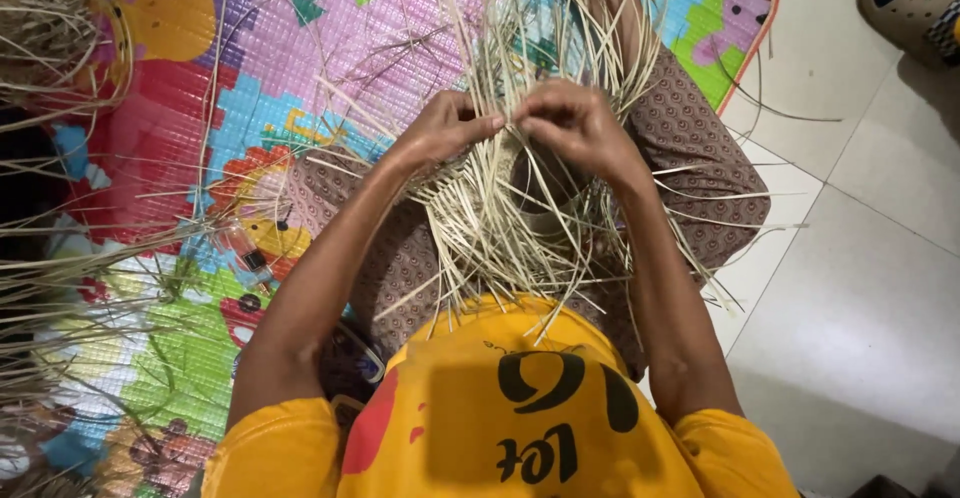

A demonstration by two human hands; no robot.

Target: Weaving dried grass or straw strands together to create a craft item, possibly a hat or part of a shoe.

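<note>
My left hand (440, 130) and my right hand (572, 126) meet at the fingertips over a half-woven piece of pale straw strips (490, 213) that rests on my lap. Both hands pinch thin strips where the weave's edge stands up. Loose strip ends fan out upward and downward from the woven part. I wear a yellow shirt and a brown patterned cloth over my legs (700, 158). A dark round form (535, 188) shows inside the weave under my right hand.
A colourful play mat (200, 108) covers the floor at left. Bundles of loose straw (50, 38) lie along its left edge. A small clear bottle (240, 253) lies on the mat. White floor tiles (860, 258) are at right, with a sandal (910, 3) at top right.
</note>
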